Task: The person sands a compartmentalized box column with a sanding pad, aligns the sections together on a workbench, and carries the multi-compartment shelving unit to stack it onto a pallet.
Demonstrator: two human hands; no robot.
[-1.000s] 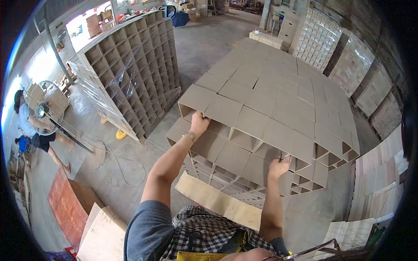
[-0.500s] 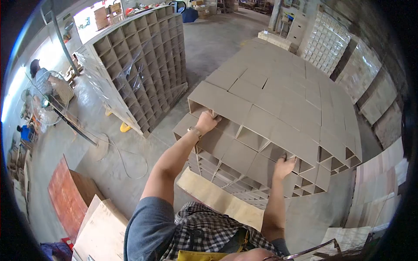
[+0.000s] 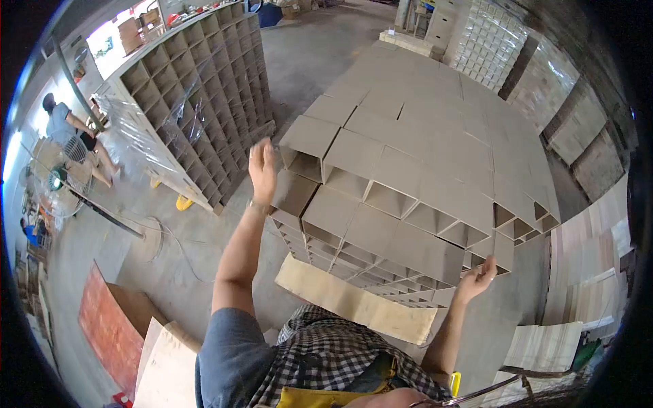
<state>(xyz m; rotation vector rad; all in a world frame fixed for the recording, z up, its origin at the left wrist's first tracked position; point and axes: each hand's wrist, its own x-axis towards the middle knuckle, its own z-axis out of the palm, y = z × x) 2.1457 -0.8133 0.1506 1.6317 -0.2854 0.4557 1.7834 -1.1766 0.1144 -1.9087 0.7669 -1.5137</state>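
Note:
A large stack of grey-brown open-fronted boxes (image 3: pixel 415 129) fills the middle, its upper layer set back from the lower one. My left hand (image 3: pixel 262 166) is raised beside the stack's left corner, fingers extended and nothing in it. Off the right end of the lower front row is my right hand (image 3: pixel 479 279), fingers apart and empty. A dark gap separates the leftmost box (image 3: pixel 311 139) of the upper row from its neighbour. Below the front edge lies a pale board (image 3: pixel 354 299).
At left stands a tall wrapped rack of square compartments (image 3: pixel 204 95). A fan (image 3: pixel 58 178) and a person (image 3: pixel 78 132) are farther left. A red panel (image 3: pixel 112 326) leans at lower left. Wrapped stacks (image 3: pixel 493 44) and layered boards (image 3: pixel 588 265) line the right.
Both hands have let go of the upper row's front edge and moved outward, left and right. A gap now shows beside the leftmost upper box. The person by the fan has changed position.

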